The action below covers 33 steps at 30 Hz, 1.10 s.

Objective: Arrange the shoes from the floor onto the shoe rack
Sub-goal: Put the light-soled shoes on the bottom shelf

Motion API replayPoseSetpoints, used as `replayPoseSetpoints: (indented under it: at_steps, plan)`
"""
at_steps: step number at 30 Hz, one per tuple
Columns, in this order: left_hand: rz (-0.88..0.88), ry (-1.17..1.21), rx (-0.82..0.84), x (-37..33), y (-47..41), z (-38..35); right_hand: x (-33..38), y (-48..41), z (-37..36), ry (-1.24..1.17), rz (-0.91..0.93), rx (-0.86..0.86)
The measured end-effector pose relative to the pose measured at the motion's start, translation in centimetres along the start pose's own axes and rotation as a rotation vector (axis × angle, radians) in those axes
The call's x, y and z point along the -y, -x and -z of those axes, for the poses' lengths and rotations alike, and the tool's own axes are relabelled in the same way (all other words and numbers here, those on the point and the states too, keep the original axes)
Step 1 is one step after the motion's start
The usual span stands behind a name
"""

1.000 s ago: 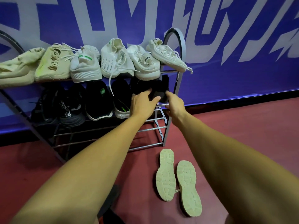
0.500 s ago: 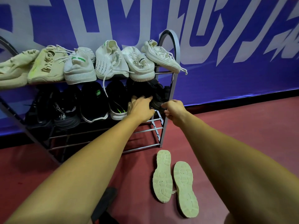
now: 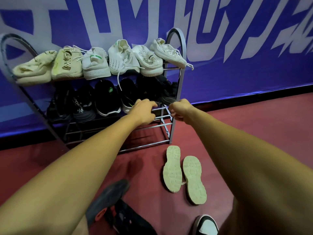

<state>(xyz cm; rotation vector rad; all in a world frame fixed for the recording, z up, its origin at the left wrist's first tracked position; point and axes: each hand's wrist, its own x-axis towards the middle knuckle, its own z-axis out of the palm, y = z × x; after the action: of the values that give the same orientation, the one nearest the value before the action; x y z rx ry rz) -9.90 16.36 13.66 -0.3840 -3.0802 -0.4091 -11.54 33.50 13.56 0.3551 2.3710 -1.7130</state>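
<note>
A metal shoe rack (image 3: 174,106) stands against the blue wall. Its top shelf carries several pale shoes (image 3: 122,60); the middle shelf carries several black shoes (image 3: 105,99), the rightmost pair (image 3: 166,92) at the rack's right end. My left hand (image 3: 144,111) hovers in front of that shelf with loosely curled fingers and holds nothing. My right hand (image 3: 182,111) is just right of it by the rack's post, fingers loosely curled, empty. Two cream shoes (image 3: 183,173) lie sole-up on the red floor below the rack's right end.
A dark shoe with an orange mark (image 3: 106,204) lies on the floor near the bottom edge. A black-and-white shoe toe (image 3: 205,225) shows at the bottom right. The rack's lowest bars hold nothing. Red floor stretches to the right.
Both hands let go of the black pair at the right end of the middle shelf and drew back toward me; the pair stays on the shelf.
</note>
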Motion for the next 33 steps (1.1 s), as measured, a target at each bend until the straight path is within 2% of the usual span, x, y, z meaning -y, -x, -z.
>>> replayPoseSetpoints:
  at_steps: [5,9,12,15,19,27,31,33]
  plan:
    - [-0.014,-0.028,0.105,-0.3,2.1,-1.7,-2.8,1.8,-1.1,0.191,0.022,-0.021]
    - [-0.047,-0.018,0.189,-1.8,3.1,-4.9,-7.0,2.5,-2.4,0.461,0.003,0.087]
    - [-0.085,-0.04,0.299,-2.8,3.5,-8.4,-9.5,2.4,-2.1,0.56,-0.047,0.119]
    - [-0.093,-0.095,0.394,-2.9,3.9,-12.0,-12.3,2.1,-1.7,0.606,-0.11,0.13]
    - [-0.069,-0.048,0.494,-1.9,4.0,-16.1,-16.2,0.8,-1.8,0.675,-0.158,0.149]
    - [0.099,0.058,0.674,0.6,3.1,-24.2,-25.0,-0.9,-3.6,0.657,-0.305,0.24]
    - [0.148,0.119,0.724,0.9,2.4,-28.1,-27.8,-2.9,-5.2,0.586,-0.338,0.132]
    - [0.169,0.149,0.748,0.9,2.2,-29.7,-29.3,-3.5,-5.5,0.631,-0.353,0.097]
